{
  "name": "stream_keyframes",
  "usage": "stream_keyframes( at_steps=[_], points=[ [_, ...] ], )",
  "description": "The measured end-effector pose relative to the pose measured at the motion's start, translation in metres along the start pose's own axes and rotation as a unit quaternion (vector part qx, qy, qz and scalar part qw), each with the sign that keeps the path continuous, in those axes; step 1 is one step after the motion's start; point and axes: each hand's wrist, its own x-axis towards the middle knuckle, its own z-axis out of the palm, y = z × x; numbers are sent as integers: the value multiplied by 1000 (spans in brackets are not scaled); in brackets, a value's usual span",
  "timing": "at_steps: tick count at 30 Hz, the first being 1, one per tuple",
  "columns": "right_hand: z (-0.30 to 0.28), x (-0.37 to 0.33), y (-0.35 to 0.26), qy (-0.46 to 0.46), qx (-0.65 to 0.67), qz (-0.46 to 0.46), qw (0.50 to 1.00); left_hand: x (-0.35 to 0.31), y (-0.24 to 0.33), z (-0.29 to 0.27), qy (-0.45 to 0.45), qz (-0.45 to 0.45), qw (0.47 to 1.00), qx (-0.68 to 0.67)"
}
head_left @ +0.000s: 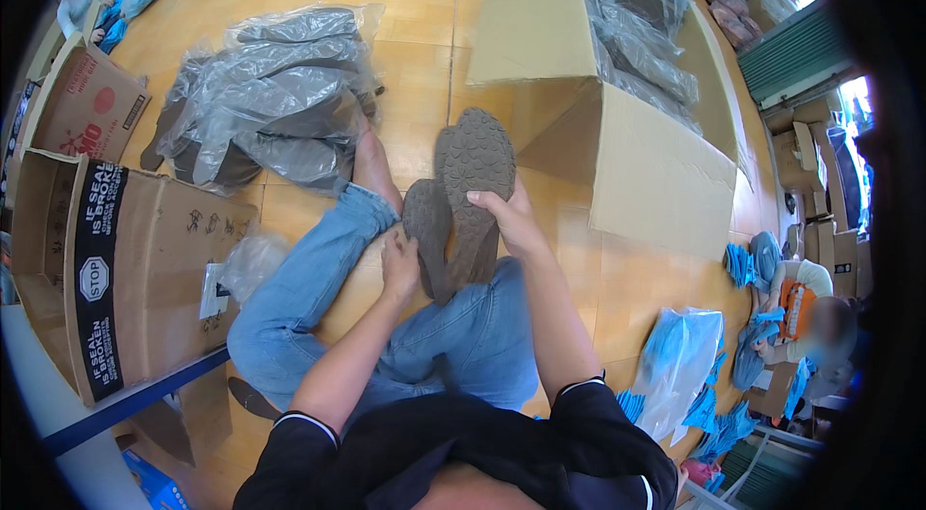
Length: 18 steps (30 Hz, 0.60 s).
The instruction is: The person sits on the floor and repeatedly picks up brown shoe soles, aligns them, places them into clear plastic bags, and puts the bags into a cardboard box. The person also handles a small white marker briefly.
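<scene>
Over my lap I hold several grey-brown shoe soles with a bumpy, pebbled tread. My right hand grips them from the right, its thumb pressed across the tread of the front one. At the left of the bunch, another shoe sole leans outward. My left hand is closed at that sole's lower left edge, with its fingers curled in. How the soles overlap behind the front one is partly hidden.
Clear plastic bags of dark soles lie on the floor ahead, left. A large open carton with bagged soles stands ahead, right. Another open carton is at my left. Blue bundles and a seated person are at the right.
</scene>
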Motion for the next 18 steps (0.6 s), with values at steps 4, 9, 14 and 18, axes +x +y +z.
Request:
stream_keyframes(
  at_steps=[4, 9, 14, 18],
  points=[
    [38, -62, -52, -61, 96, 68, 991, -68, 66, -41, -127, 81, 939, -311],
    [94, -117, -61, -123, -54, -50, 990, -154, 113, -69, -218, 142, 877, -405],
    [109, -158, -64, -104, -145, -162, 971, -182, 116, -88, -205, 163, 853, -452],
    [107, -180, -64, -132, -203, -215, 946, -199, 121, -94, -164, 213, 850, -453]
  ],
)
